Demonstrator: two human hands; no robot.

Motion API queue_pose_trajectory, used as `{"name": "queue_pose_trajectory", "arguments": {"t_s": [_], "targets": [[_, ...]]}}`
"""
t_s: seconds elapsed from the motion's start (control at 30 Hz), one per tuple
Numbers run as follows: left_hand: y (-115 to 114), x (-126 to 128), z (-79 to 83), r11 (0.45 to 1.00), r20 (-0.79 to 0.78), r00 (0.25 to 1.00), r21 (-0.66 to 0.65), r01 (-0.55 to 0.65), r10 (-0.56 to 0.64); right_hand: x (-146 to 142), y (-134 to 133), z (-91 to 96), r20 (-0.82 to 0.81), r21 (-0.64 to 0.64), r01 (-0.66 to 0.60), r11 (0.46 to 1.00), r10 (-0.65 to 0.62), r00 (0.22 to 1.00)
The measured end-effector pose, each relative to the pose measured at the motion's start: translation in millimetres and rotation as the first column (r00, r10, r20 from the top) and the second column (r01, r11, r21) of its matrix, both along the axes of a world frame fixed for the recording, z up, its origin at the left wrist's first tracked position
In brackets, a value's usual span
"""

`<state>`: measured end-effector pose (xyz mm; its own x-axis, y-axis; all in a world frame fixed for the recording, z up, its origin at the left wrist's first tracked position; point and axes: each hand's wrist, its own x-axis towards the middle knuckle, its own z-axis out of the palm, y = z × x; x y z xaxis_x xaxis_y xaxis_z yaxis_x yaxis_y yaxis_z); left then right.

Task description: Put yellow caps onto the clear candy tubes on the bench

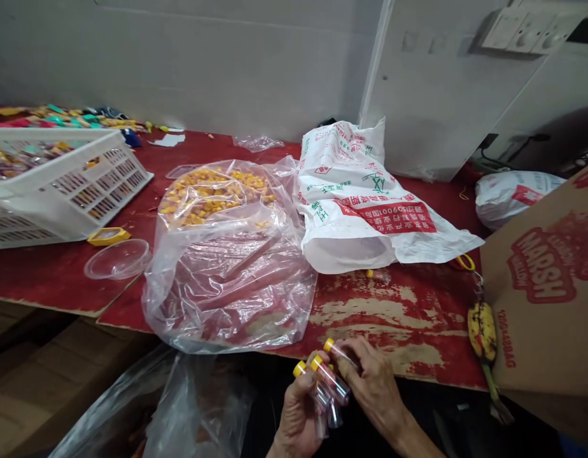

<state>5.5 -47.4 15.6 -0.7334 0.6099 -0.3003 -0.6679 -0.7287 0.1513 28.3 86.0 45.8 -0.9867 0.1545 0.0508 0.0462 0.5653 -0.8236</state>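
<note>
My left hand [300, 413] is shut around a bunch of clear plastic tubes with yellow caps [328, 385], and the tubes' lower ends hang below my fingers. My right hand [374, 388] grips the same bunch from the right, with its fingers over a capped tube near the top. Both hands are just past the front edge of a worn red-painted table [394, 312]. Ahead of them lies a clear plastic bag [227, 280] holding a mass of yellow pieces [212, 196] at its far end.
A white printed plastic sack [356, 197] lies beside the clear bag. A white crate [69, 191] and a clear bowl [117, 259] stand at left. A cardboard box [546, 280] overhangs the right side, next to a spotted banana [482, 331]. Loose plastic [179, 407] sits below the table.
</note>
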Motion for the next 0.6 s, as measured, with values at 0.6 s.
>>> {"name": "queue_pose_trajectory", "arguments": {"t_s": [0.6], "targets": [[3,12,-9.3,1.000,0.069,0.997,-0.003,0.019,-0.019,-101,143,-31.9,0.064,0.853,-0.023,0.522,-0.061,0.996]]}}
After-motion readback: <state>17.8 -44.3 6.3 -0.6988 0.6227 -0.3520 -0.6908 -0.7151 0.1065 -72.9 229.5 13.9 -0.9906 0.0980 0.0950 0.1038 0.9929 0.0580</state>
